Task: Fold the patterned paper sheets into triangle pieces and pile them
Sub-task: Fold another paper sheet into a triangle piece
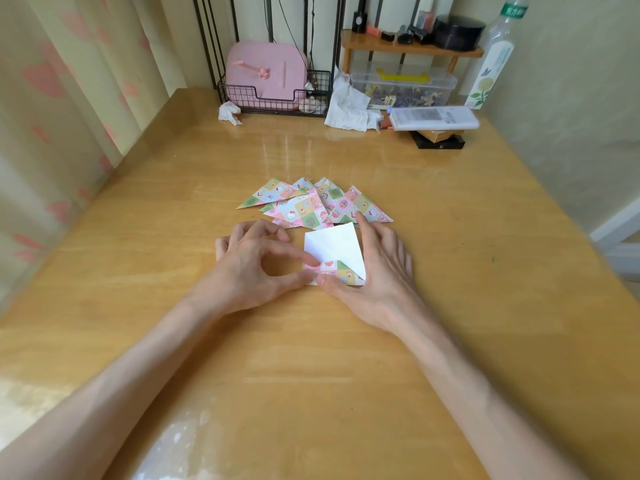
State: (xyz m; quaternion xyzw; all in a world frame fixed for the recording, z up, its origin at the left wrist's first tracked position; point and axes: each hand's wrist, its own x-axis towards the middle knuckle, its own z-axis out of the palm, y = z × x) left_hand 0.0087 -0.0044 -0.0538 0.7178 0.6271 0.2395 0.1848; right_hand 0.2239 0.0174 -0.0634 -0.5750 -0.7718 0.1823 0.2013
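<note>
My left hand (252, 268) pinches the white-backed patterned paper sheet (337, 245) mid-frame, flat right hand (381, 271) pressing; I should line corners up.

Glossy wooden table (450, 237): black wire basket (277, 105) holding pink plastic case (266, 69); crumpled white tissue (228, 113); clear lidded storage box (403, 86); white remote control (434, 117).

The glossy light-brown wooden table (450, 237) carries a loose pile of folded patterned paper triangles (311, 206) near its middle; just in front lies a white-backed paper sheet (334, 247) with a patterned corner turned up. At the far edge are a black wire basket (273, 103) and a crumpled white tissue (228, 112).
</note>
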